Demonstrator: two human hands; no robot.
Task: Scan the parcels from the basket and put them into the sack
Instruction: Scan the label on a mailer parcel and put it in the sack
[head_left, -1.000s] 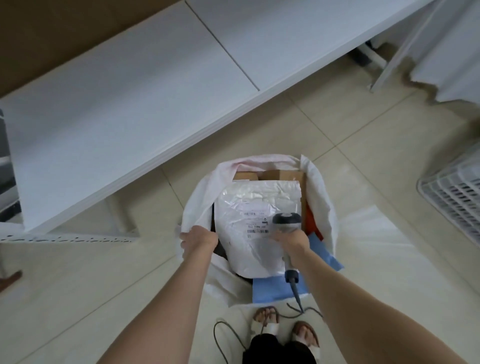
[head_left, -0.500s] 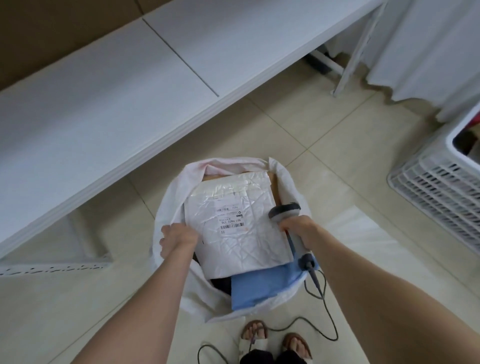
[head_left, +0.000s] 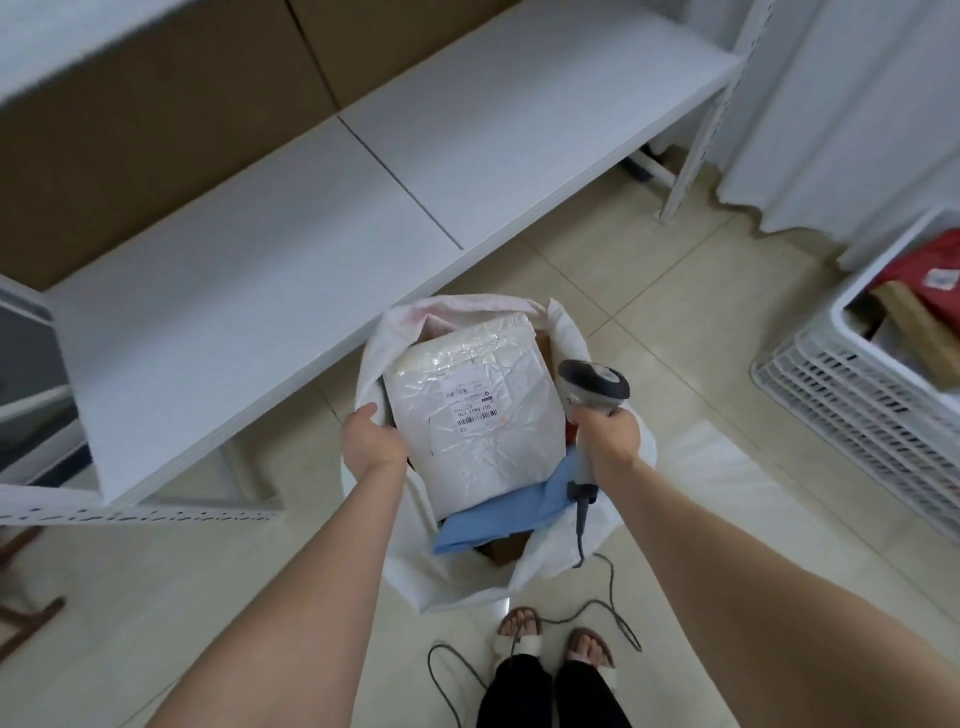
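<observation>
Gripping the sack rim, the left hand; right hand fisted round the scanner beside the parcel.

Both arms are bare along their whole visible length: the left forearm and the right forearm show uncovered from the lower edge of the view up to the wrists, broad near the camera and narrowing toward the hands. The left hand and the right hand are bare too; the fingers are too small in the view to tell anything of the nails. Lower down, black trousers of loose cut reach the ankles. On the feet are open-toed sandals, each with a wide cream band across the foot over a tan-brown footbed, toes showing in front.
</observation>
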